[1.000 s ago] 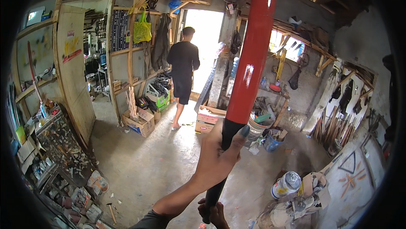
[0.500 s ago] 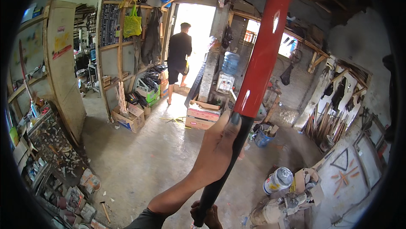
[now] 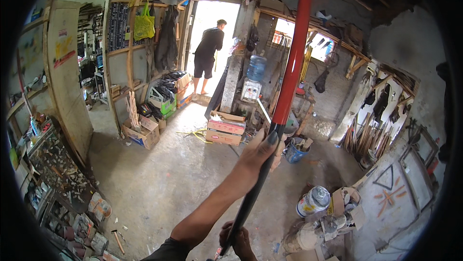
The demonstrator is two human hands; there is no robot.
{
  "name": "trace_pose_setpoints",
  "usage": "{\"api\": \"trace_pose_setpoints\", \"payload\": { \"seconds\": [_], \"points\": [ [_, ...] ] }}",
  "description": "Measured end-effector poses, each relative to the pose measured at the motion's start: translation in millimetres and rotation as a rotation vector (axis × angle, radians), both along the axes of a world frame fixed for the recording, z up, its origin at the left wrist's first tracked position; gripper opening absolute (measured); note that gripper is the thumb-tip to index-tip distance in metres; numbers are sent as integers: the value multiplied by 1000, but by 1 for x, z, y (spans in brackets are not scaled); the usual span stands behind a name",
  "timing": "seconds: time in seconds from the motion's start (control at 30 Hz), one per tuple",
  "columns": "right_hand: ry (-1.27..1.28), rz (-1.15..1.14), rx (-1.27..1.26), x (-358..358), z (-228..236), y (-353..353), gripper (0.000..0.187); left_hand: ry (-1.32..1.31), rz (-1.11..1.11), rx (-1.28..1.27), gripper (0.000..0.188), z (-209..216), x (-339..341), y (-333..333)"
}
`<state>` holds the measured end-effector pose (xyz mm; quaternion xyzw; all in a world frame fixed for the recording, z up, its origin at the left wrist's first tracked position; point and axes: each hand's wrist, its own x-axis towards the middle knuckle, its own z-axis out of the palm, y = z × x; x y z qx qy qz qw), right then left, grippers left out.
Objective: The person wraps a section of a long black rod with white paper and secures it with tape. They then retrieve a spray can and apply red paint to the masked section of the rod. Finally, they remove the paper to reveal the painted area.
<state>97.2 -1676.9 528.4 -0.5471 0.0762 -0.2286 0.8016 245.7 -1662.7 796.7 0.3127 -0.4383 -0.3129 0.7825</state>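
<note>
A long glossy pole point(image 3: 292, 63), red on its upper part and black below, rises from the lower middle toward the top right, its narrow red tip near the ceiling. My left hand point(image 3: 260, 149) is closed around the black part just under the red, thumb lying along the pole. Lower down, close to the bottom edge, my right hand point(image 3: 236, 240) grips the black part too. Its fingers are partly hidden behind the pole, and the pole's lower end shows only in part.
A person point(image 3: 210, 51) stands in the bright doorway. Cardboard boxes point(image 3: 225, 128), a water dispenser point(image 3: 251, 90) and a blue bucket point(image 3: 295, 151) stand ahead. At right are a white pail point(image 3: 313, 201) and clutter; at left, a hammer point(image 3: 118, 241) and a littered bench point(image 3: 58, 164).
The pole has tipped farther away, so its red tip now shows. Both hands keep their grip. The person in the doorway has shifted right, and both lowered feet now show.
</note>
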Motion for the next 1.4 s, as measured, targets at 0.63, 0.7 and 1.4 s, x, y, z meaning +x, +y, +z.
{"api": "trace_pose_setpoints", "payload": {
  "seconds": [0.63, 0.7, 1.4],
  "points": [
    [-317, 951, 601, -11, -16, -47, 61, 373, -668, -192, 68, -15, -13, -45],
    [-465, 1001, 719, -1, -22, -49, 61, 413, -791, -304, 69, -22, -2, -54],
    [467, 1067, 1068, 271, -106, -155, 48, 821, -732, -669, 37, -406, 329, -81]
  ]
}}
